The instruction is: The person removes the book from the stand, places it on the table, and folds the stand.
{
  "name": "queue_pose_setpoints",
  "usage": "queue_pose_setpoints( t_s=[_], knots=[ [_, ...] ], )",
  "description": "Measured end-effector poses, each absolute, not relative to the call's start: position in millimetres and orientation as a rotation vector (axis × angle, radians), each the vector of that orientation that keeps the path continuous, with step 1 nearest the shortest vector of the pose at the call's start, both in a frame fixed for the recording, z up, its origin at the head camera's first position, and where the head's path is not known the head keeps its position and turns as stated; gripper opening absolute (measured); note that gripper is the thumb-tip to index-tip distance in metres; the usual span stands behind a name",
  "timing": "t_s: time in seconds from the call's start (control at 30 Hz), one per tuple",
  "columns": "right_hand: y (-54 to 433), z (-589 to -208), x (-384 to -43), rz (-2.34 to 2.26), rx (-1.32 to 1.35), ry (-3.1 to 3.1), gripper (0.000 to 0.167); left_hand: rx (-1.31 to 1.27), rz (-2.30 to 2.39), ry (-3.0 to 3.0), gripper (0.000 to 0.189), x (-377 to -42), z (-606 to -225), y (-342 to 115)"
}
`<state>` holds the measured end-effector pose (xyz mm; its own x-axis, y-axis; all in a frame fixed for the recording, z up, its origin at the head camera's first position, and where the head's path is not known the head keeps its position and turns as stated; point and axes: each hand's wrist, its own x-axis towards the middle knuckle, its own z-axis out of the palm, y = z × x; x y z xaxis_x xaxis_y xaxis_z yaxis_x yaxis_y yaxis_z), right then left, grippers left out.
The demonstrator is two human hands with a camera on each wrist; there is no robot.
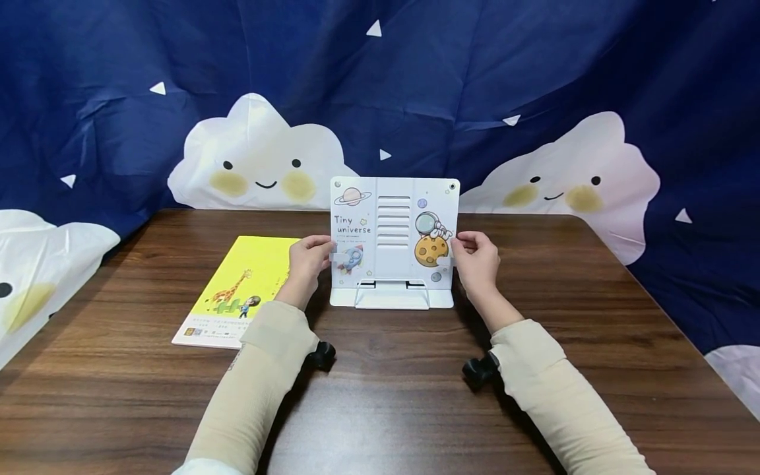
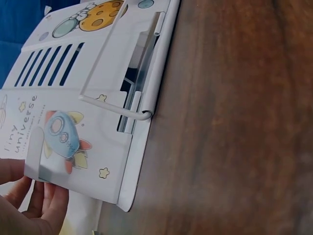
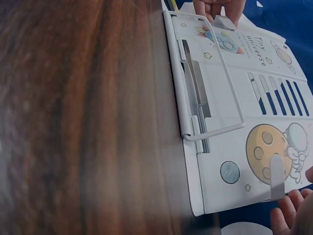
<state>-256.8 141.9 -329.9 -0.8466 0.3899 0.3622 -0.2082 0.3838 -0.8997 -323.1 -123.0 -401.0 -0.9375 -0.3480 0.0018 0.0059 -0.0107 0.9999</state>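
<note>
A white book stand (image 1: 393, 264) printed with planets, a rocket and an astronaut stands upright on the table. Its wire ledge (image 1: 392, 307) juts out at the bottom front. My left hand (image 1: 307, 264) pinches the stand's left edge by a small white page clip (image 2: 34, 154), fingers curled behind it. On the opposite edge my right hand (image 1: 478, 264) grips beside the other page clip (image 3: 277, 176), which folds over the yellow moon picture. Part of the right hand lies outside the right wrist view.
A yellow book (image 1: 237, 290) with a giraffe on its cover lies flat to the left, partly behind my left forearm. Dark wood tabletop (image 1: 392, 409) extends in front of the stand. A blue curtain (image 1: 415, 86) with smiling clouds hangs behind the table.
</note>
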Motion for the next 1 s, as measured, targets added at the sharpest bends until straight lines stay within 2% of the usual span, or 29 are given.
queue_pose_setpoints(
  t_s=[0.2,0.83,1.0],
  knots=[
    [140.6,-332.7,-258.9,1.509,-0.199,-2.119,0.015,0.387,-2.045,-1.975,0.01,-320.7,-400.9,-120.5],
    [144.4,-339.5,-274.5,1.537,-0.319,-2.171,0.014,0.379,-2.029,-1.981,0.012,-314.6,-399.0,-117.3],
    [159.4,-374.4,-309.4,1.464,-0.317,-2.193,0.018,0.382,-2.031,-1.98,0.011,-315.1,-401.8,-119.3]
  ],
)
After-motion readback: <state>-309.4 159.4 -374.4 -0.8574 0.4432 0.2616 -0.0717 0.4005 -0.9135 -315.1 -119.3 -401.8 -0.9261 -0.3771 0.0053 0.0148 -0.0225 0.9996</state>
